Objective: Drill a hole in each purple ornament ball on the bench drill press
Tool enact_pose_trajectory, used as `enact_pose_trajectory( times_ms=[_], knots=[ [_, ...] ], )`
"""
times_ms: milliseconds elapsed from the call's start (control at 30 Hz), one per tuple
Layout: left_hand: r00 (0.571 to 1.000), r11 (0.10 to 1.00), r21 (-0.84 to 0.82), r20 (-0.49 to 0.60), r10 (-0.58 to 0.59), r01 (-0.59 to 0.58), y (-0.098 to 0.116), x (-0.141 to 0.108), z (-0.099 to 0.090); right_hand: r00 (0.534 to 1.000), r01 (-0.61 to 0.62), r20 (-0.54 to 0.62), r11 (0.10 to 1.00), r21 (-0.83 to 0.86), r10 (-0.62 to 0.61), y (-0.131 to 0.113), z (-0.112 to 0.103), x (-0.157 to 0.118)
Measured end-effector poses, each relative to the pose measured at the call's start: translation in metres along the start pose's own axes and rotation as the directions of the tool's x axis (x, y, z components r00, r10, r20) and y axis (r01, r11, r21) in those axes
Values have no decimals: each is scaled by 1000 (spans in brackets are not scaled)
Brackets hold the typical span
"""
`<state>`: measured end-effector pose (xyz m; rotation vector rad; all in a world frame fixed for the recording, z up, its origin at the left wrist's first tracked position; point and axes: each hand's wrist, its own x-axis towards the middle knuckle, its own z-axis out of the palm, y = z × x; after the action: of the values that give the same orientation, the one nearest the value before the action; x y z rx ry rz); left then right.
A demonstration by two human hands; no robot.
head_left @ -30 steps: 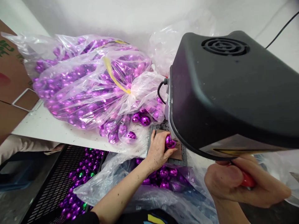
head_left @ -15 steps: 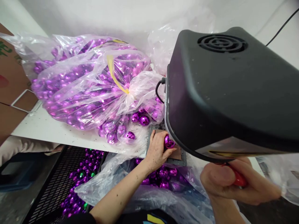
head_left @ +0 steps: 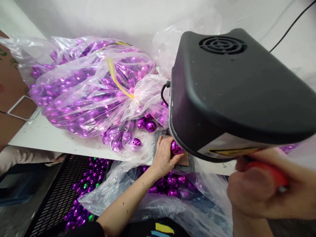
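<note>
My left hand [head_left: 163, 154] is closed round a shiny purple faceted ball [head_left: 176, 148]. It steadies the ball on a brown board [head_left: 184, 160] that lies on a dark metal plate [head_left: 191, 167]. Over the plate hangs the black housing of a bench machine [head_left: 232, 95], which looks like a drill press; its tool end is hidden from me. My right hand [head_left: 264, 187], slightly blurred, is wrapped round the red handle [head_left: 269, 171] under the housing.
A tied clear bag of purple balls [head_left: 91, 89] fills the white table's left side. Loose balls [head_left: 150, 126] lie by its neck. An open plastic bag [head_left: 187, 210] with purple balls sits below the table edge. At left are a black crate [head_left: 56, 187] and a cardboard box [head_left: 14, 85].
My right hand and the red handle have swung right and slightly up. My left hand still keeps the ball on the board. The whole view has shifted slightly.
</note>
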<state>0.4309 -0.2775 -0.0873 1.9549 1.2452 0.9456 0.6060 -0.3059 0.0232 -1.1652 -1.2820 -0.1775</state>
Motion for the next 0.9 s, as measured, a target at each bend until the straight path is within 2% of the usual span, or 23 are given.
enact_pose_trajectory(
  times_ms=[67,100,200,233,300,400,467,500,567,633,733,767,833,900],
  knots=[
    [1000,999,-36,-17,-4,3,1,0,-2,992,84,-95,996,29,-81,-8,6,30],
    [999,998,-62,-39,-16,13,2,-3,-5,990,89,-111,996,-25,-91,-11,10,44],
    [995,994,-103,-85,-54,45,11,-23,-23,998,55,-37,992,-113,-60,-14,18,70],
    [997,995,-88,-59,-57,51,14,-34,-32,999,40,-13,992,-117,-42,-15,20,75],
    [996,998,-12,66,-63,64,22,-58,-49,1000,18,-4,994,-108,-18,-14,21,77],
    [963,992,97,247,-104,82,26,-75,-71,1000,-6,-20,997,-71,4,-13,22,77],
    [955,992,115,283,-91,60,21,-63,-80,999,-33,-38,999,-39,32,-11,24,77],
    [962,990,132,264,-76,42,16,-49,-83,998,-50,-42,998,-29,49,-10,25,77],
    [988,966,256,139,-61,24,2,-14,-85,996,-81,-47,997,-19,80,-8,28,79],
    [996,874,479,-3,-94,84,-13,25,-85,994,-105,-40,994,-13,104,-4,29,81],
    [991,752,653,18,-135,91,-29,65,-86,991,-137,-1,991,-2,137,-2,28,84],
    [989,757,648,33,-143,88,-31,70,-87,990,-143,11,990,3,143,-1,28,84],
    [987,843,521,-2,-158,136,-32,70,-93,988,-152,25,988,9,151,-1,28,85],
    [977,958,193,-50,-208,213,-28,59,-101,987,-160,33,987,7,159,-1,29,86]
  ],
)
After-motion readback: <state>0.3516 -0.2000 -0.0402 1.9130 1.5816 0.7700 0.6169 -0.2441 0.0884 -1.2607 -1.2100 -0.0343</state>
